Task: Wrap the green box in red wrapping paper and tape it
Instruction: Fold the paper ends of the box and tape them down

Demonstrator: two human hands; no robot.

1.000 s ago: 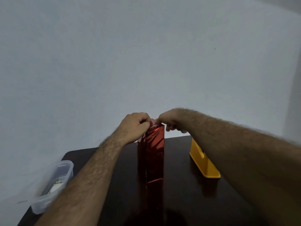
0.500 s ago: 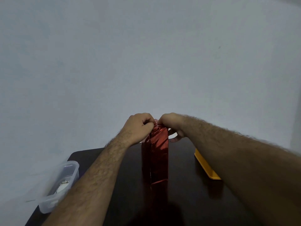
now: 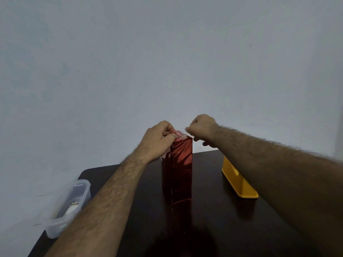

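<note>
Box [image 3: 181, 169]: standing upright on desk [image 3: 213, 216], wrapped red.
Left hand [image 3: 159, 139]: pinching paper at top.
Right hand [image 3: 201, 128]: fingers curled; grip unclear.

One red-wrapped box [image 3: 181, 169] stands on one dark desk [image 3: 213, 219]. One clear tub [image 3: 69, 204] at eight o'clock, one yellow container [image 3: 238, 182] at three o'clock, two hands.

Both forearms are bare and hairy, no sleeves showing; the hands [image 3: 159, 138] wear nothing.
</note>
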